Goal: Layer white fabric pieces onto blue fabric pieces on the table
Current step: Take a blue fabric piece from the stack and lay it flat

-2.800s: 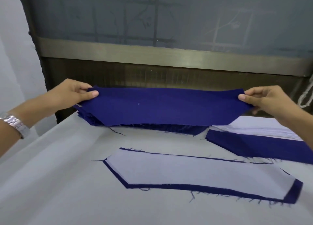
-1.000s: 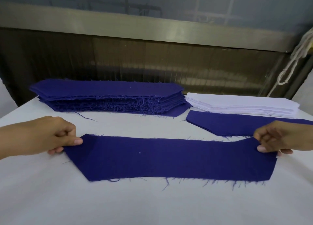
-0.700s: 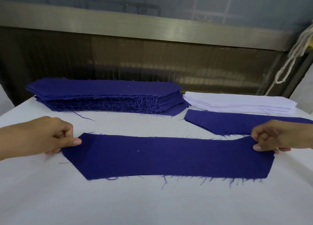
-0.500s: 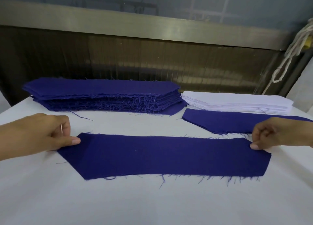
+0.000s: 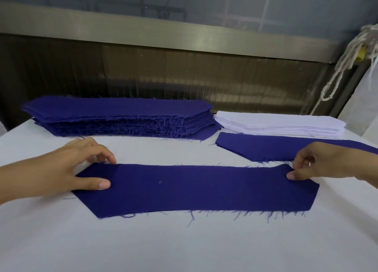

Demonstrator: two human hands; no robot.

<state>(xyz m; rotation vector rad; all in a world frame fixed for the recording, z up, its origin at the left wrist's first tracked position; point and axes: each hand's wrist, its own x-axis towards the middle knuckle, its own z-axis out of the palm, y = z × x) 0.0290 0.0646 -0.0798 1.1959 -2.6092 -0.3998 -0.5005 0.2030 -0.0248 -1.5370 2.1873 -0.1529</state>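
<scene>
Long dark-blue fabric strip (image 5: 194, 189) lies flat, left hand (image 5: 67, 169) fingers (image 5: 102, 152) spread on it, right hand (image 5: 323, 163) pinch unclear; next likely a piece from the white fabric stack (image 5: 276, 124).

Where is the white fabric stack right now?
Head view: the white fabric stack sits far right on the table, right of the blue fabric stack, with a lone blue piece along its near edge.

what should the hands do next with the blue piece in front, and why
Probably lift the right hand off and reach for the top sheet of the white stack at the back right. The blue piece lies flat with nothing white on it, the left hand rests on its left end, and the right hand is nearer the stack.
</scene>
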